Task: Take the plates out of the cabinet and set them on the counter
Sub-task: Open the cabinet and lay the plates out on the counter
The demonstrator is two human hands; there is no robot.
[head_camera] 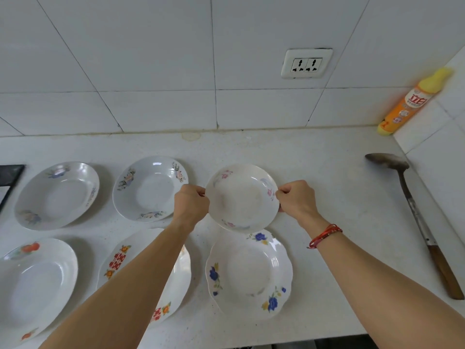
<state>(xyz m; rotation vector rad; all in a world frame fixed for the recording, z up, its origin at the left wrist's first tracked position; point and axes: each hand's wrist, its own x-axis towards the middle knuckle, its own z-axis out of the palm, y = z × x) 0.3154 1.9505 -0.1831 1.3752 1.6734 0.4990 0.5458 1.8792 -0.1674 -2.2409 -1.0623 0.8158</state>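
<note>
Now both hands hold one white plate with pink flowers [242, 197] over the desk [327, 187]: the left hand [191, 202] has its grip pinched closed on the plate's left rim, the right hand [296, 200] has its grip closed on the right rim. Whether the plate touches the desk cannot be told; its near edge overlaps the far rim of the blue-flowered plate [249, 273] lying in front of it. A red string bracelet [325, 235] circles the right wrist.

Five more plates lie flat around: a grey-white plate [57, 195] at far left, a plate with faded flower sprigs [148, 188] just beside the left hand, a plate with orange fruit [35, 280] at near left, and a plate with red characters [173, 278] partly hidden under the left forearm. To the right, well apart, a metal spatula with a wooden handle [412, 210] lies on the desk, and an orange and yellow detergent bottle [412, 102] stands in the corner. A dark edge of a stove top [10, 177] shows at far left.

White speckled stone forms the surface; white tiles cover the wall, with a double socket [306, 63] set in it.
</note>
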